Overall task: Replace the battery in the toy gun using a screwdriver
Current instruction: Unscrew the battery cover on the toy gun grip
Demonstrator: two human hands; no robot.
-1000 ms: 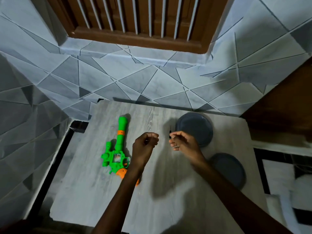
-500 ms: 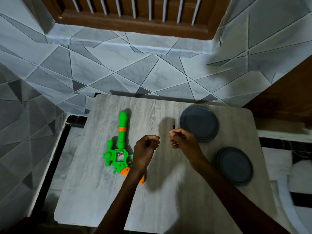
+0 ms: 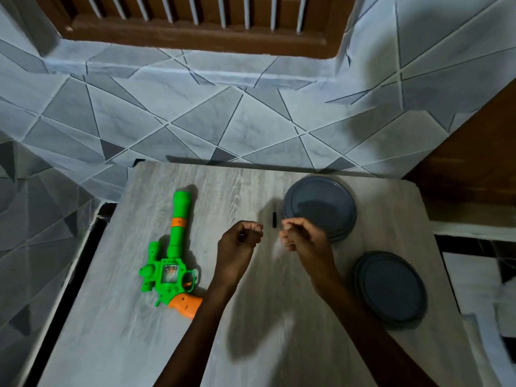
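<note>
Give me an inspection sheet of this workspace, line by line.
Surface: grey wood-grain table.
Job's things: green toy gun with orange grip lies flat at left; slim dark tool, likely the screwdriver, lies beside the far plate; no battery seen.
Clutter: far plate and near plate, both dark grey, at right.
Grippers: left hand and right hand above mid-table, apart, fingers curled; whether they hold anything cannot be told.
Cables: nothing seen.
Surroundings: tiled wall; barred wooden window above.
</note>
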